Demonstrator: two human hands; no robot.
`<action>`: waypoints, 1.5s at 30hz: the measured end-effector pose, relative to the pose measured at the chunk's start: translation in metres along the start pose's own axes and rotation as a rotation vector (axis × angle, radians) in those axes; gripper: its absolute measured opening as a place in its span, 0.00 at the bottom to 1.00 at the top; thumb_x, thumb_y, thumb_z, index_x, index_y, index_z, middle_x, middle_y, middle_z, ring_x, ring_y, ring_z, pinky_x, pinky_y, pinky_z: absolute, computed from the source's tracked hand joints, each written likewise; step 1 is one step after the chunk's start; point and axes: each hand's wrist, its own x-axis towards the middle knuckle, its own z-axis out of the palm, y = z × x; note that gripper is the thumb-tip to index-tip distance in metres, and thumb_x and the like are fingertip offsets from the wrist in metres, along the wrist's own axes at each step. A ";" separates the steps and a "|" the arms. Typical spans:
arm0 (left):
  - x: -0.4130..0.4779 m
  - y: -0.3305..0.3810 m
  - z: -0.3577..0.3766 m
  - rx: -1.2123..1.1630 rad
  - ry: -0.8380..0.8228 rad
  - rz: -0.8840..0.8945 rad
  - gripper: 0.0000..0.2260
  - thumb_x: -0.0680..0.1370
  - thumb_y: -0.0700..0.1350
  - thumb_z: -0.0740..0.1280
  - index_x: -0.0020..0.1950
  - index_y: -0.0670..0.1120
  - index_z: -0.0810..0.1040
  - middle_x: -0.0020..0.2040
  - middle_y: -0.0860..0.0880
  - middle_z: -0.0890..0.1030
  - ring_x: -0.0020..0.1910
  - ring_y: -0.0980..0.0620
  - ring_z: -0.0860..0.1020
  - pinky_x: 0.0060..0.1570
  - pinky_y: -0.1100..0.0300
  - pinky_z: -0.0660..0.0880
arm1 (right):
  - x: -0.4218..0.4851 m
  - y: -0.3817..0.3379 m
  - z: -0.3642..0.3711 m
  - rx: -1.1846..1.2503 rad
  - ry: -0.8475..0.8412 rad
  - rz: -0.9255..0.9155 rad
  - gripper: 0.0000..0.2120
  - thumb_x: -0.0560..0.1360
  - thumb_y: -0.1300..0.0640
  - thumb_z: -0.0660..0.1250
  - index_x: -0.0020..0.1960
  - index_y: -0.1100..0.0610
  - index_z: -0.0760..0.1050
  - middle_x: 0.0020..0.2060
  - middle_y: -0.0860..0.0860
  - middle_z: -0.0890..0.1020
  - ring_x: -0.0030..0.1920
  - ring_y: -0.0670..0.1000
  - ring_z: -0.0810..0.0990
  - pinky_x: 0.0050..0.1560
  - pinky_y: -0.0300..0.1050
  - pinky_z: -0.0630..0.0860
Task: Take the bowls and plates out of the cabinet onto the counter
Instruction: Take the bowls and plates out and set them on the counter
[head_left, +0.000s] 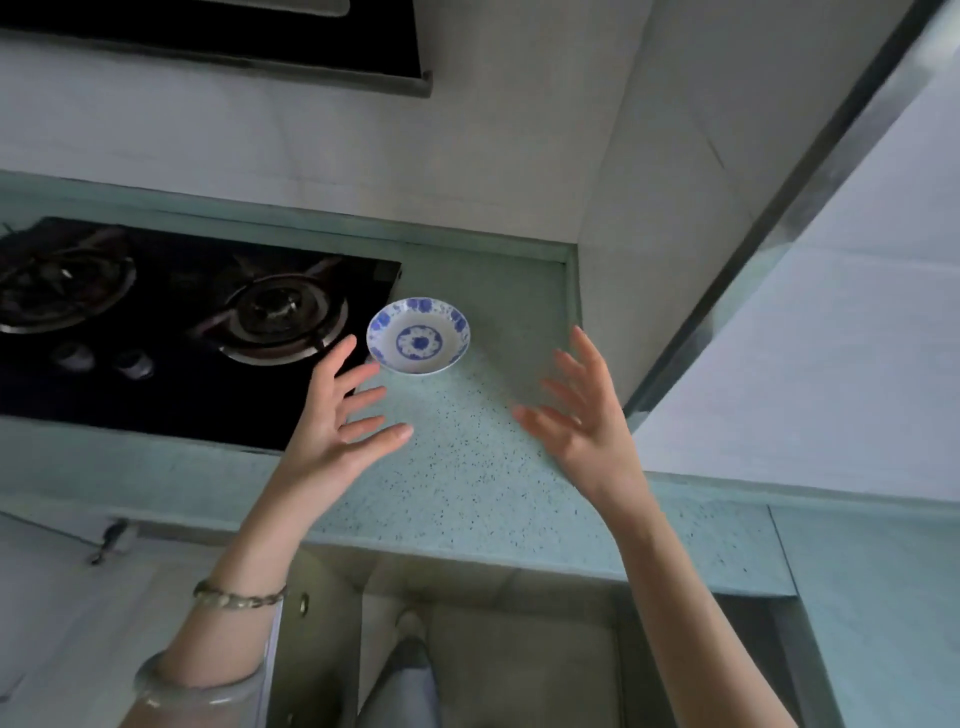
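So, up close, both hands are empty. The left hand (343, 410) and right hand (582, 415) hover over the speckled surface (467, 467), palms facing, fingers (361, 375) spread apart and touching nothing. Just past them the little blue-and-white plate (418, 336) sits flat on the surface, right beside the stove (208, 322) corner. My guess is it's tucked back there to leave room for more dishes. Can't see inside any cabinet. The pale panel (831, 312) on the right might be its door, but it's cut off. No bowls visible.
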 end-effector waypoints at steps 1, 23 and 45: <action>-0.016 0.000 0.007 -0.009 0.003 -0.001 0.41 0.67 0.43 0.73 0.75 0.56 0.57 0.68 0.53 0.71 0.64 0.58 0.74 0.54 0.67 0.76 | -0.015 0.000 -0.006 0.010 -0.009 0.004 0.41 0.70 0.57 0.74 0.75 0.42 0.54 0.68 0.45 0.67 0.65 0.44 0.72 0.63 0.45 0.73; -0.354 0.013 -0.123 -0.067 0.719 0.046 0.32 0.69 0.30 0.70 0.70 0.49 0.65 0.61 0.51 0.75 0.59 0.53 0.75 0.50 0.66 0.78 | -0.205 -0.065 0.169 0.013 -0.596 -0.110 0.35 0.71 0.63 0.73 0.72 0.48 0.61 0.65 0.50 0.72 0.62 0.49 0.75 0.60 0.51 0.76; -0.685 -0.040 -0.329 0.013 1.128 -0.037 0.36 0.63 0.56 0.79 0.68 0.61 0.69 0.63 0.54 0.77 0.63 0.53 0.76 0.51 0.66 0.77 | -0.414 -0.104 0.454 0.068 -0.899 -0.057 0.36 0.71 0.63 0.73 0.73 0.49 0.61 0.66 0.46 0.71 0.57 0.39 0.74 0.44 0.24 0.73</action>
